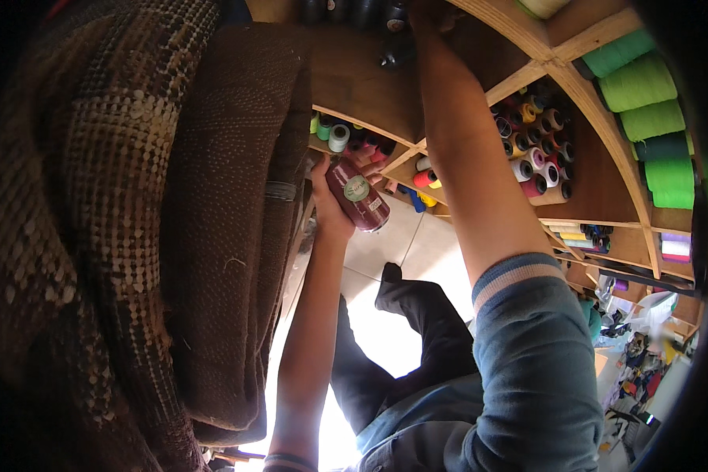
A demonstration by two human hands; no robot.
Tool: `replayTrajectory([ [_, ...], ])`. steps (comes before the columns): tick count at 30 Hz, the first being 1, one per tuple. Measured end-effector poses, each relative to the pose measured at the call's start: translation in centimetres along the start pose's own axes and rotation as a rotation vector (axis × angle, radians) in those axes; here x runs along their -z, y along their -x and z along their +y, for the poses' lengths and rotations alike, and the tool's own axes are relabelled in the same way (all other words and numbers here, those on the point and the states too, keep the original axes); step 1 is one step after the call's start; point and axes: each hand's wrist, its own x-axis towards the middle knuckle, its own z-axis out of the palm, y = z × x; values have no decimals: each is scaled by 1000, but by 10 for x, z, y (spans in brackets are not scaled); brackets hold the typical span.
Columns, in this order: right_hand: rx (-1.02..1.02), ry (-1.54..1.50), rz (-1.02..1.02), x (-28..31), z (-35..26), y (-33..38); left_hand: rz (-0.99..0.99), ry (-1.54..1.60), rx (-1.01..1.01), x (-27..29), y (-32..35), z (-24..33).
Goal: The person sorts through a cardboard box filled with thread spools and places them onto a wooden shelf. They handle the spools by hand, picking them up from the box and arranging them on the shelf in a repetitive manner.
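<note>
My left hand point(332, 206) is closed around a maroon thread spool point(363, 206). The spool is tilted, with a round pale green label on its side. Up and to the right, my right arm stretches into a wooden shelf compartment point(362, 82). My right hand point(436, 14) is in deep shadow at the top edge, so its fingers and anything in them cannot be made out. Near it a black spool point(398, 53) lies on its side, and several dark spools point(362, 11) stand in a row at the back.
Folded brown cloth point(228, 228) and a checked woven cloth point(126, 157) hang close on the left. Shelves hold coloured spools point(536, 157) and large green cones point(641, 82) at right. Mixed scraps point(645, 370) lie at the lower right. My legs are over a tiled floor point(385, 244).
</note>
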Motion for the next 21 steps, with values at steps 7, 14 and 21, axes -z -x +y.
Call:
replayTrajectory([
  [7,12,5,18,-12,-2,-13,-9,30,-9,15,-9,-1],
  [14,5,-1,43,-7,1,-7,21,16,10,13,-10,-2],
  [21,104,36,147,23,-19,63,26,71,-19,11,-11,1],
])
